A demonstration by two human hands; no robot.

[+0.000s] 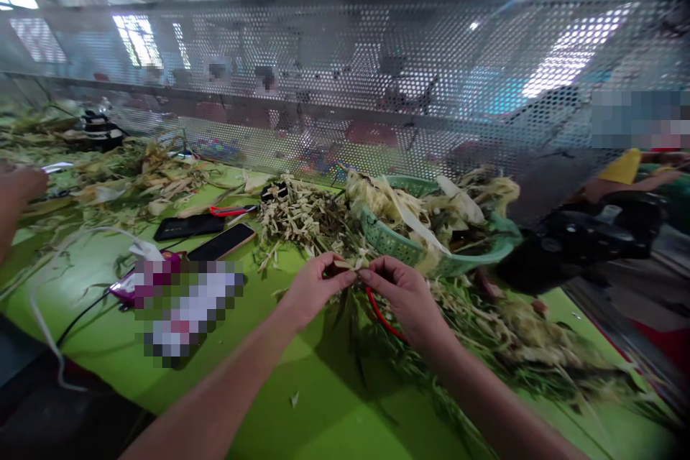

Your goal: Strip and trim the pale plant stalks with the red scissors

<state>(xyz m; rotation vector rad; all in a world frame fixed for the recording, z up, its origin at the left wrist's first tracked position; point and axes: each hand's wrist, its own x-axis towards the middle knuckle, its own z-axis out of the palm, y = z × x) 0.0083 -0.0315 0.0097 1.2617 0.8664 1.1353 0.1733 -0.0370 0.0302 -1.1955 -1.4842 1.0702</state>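
Observation:
My left hand (pixel 318 287) and my right hand (pixel 402 295) meet at the centre, each in a pinch on a small pale strip of dried husk (pixel 360 261). Dark green leaf strips (pixel 353 330) hang below the fingers. A red loop (pixel 380 313), perhaps a scissors handle, shows at my right hand; how it is held is partly hidden. Just beyond the hands lies a heap of small pale knotted pieces (pixel 302 215). Behind my right hand, a green basket (pixel 393 244) holds pale fibres and husks.
Two phones (pixel 222 243) (pixel 188 226), red-handled scissors (pixel 231 210), a purple packet (pixel 126 287) and a white cable (pixel 33 302) lie on the green table (pixel 302 410). Plant strips (pixel 507 330) cover the right side. A perforated metal screen (pixel 323 50) stands behind. Another person's hand (pixel 21 187) is at far left.

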